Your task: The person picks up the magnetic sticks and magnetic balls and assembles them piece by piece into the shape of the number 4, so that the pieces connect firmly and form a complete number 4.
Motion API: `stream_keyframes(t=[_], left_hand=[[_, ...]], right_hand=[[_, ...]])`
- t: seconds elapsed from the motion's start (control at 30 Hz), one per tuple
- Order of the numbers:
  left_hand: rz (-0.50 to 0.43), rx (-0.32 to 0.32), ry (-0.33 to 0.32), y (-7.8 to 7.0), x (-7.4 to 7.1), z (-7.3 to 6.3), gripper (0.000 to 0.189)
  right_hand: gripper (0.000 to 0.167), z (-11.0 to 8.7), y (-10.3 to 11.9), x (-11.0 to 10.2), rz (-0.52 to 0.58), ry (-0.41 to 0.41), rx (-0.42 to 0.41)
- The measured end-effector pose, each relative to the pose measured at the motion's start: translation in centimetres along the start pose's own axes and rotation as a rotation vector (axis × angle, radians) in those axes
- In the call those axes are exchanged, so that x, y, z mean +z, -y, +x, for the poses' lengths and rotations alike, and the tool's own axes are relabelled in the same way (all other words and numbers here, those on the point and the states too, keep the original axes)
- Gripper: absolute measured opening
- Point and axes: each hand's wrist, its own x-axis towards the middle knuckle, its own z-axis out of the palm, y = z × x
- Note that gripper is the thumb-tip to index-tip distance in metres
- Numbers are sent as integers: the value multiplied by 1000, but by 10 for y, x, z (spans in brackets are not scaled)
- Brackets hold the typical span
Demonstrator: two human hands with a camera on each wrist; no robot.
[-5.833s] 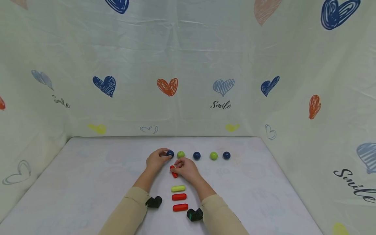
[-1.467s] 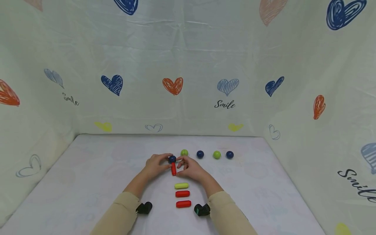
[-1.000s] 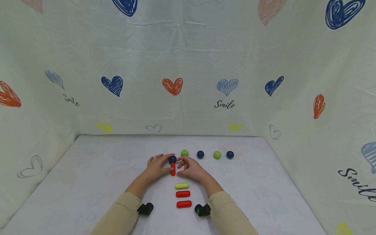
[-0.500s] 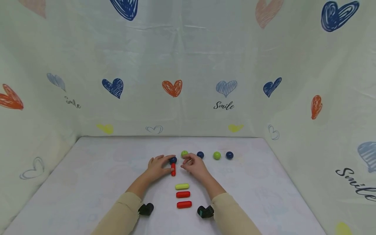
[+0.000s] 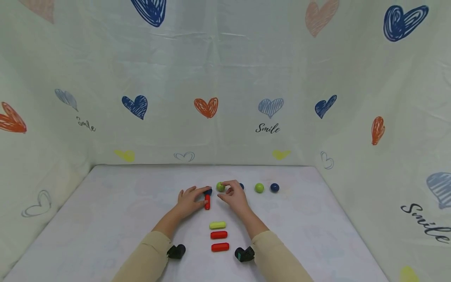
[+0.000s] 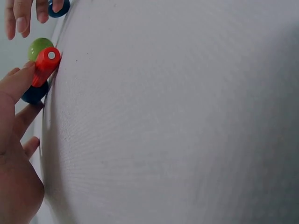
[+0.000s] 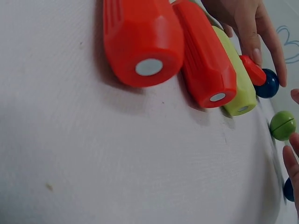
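Observation:
My left hand (image 5: 188,202) holds a red rod (image 5: 207,203) and a dark blue ball (image 5: 209,192) that touches its far end. The thumb presses the rod; the forefinger reaches round the ball. In the left wrist view, the rod (image 6: 46,65) shows a pale round end. My right hand (image 5: 237,199) hovers beside a green ball (image 5: 220,187), thumb and forefinger apart. A groove crosses this green ball (image 7: 283,125) in the right wrist view, where the fingers are close to it; contact cannot be told. Another blue ball (image 5: 242,186) is partly hidden behind the right hand.
Nearer me lie a yellow-green rod (image 5: 217,225) and two red rods, one in the middle (image 5: 219,235) and one closest (image 5: 220,247). Farther right on the white table (image 5: 299,227) sit a green ball (image 5: 259,188) and a blue ball (image 5: 275,188). A printed curtain (image 5: 232,70) hangs behind.
The left hand brought the blue ball from the row to the red rod's far end. The right hand let go of that rod, then moved up and right to the grooved green ball.

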Motion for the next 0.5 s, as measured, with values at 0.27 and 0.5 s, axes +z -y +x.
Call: stream_keyframes(t=[0.27, 0.5], left_hand=[[-28, 0, -1, 2, -1, 1, 50], [-49, 19, -4, 7, -1, 0, 52]], right_hand=[[39, 6, -3, 7, -98, -6, -18], [35, 12, -3, 12, -152, 7, -22]])
